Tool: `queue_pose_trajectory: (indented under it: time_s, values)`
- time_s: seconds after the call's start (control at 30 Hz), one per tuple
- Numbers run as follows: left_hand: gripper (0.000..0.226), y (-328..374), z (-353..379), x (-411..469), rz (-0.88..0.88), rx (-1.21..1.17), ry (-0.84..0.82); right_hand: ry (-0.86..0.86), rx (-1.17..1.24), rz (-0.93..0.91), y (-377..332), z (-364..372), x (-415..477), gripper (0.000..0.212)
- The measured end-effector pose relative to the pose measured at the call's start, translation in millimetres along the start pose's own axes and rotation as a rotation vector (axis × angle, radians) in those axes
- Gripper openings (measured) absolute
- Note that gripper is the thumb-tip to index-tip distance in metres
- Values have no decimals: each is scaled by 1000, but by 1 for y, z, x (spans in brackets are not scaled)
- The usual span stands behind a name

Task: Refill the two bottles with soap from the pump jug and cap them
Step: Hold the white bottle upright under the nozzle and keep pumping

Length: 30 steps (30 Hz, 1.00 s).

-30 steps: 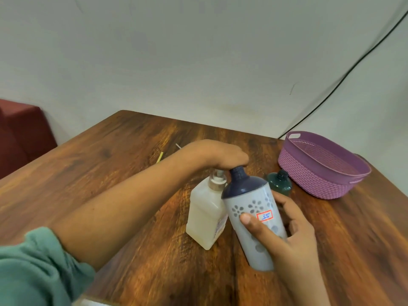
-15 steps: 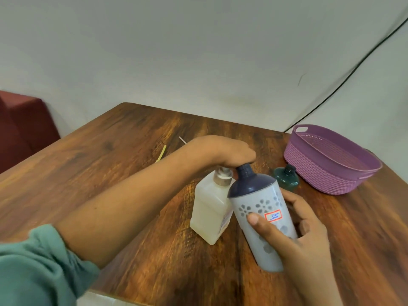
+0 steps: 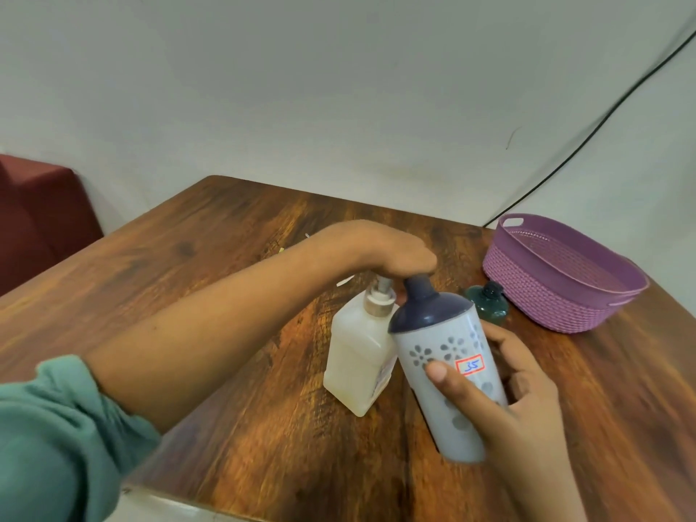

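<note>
Filling stage, I judge: my right grip (image 3: 519, 416) is wrapped round the grey flowered bottle (image 3: 448, 356), tilted so its dark neck sits right at the spout of the pump jug (image 3: 357, 356). My left grip (image 3: 380, 250) lies on top of the jug's pump head, fingers hidden, so I can't tell whether they are curled or flat. Capping looks undone and the fill level is unreadable; count: one jug, two bottles (the green bottle (image 3: 487, 303) stands just behind-right of the jug), and one purple basket (image 3: 546, 295) further right on the surface (image 3: 226, 258).
</note>
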<state>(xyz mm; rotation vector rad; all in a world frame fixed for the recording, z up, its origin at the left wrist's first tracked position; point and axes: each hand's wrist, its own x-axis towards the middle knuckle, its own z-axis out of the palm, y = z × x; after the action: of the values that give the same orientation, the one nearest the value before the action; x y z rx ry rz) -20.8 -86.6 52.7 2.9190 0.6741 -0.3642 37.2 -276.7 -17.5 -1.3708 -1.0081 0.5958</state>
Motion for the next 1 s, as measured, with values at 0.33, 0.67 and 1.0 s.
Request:
queue_pose_trajectory:
  time_s: [0.33, 0.67, 1.0]
  values:
    - [30, -4, 9, 2, -9, -110, -7, -6, -14, 3, -1, 1, 0, 66]
    - [30, -3, 12, -5, 8, -187, 52, -12, 2, 18, 1, 4, 0, 65]
    - [31, 1, 8, -7, 20, -247, 3, -41, 19, 11, 0, 5, -1, 66]
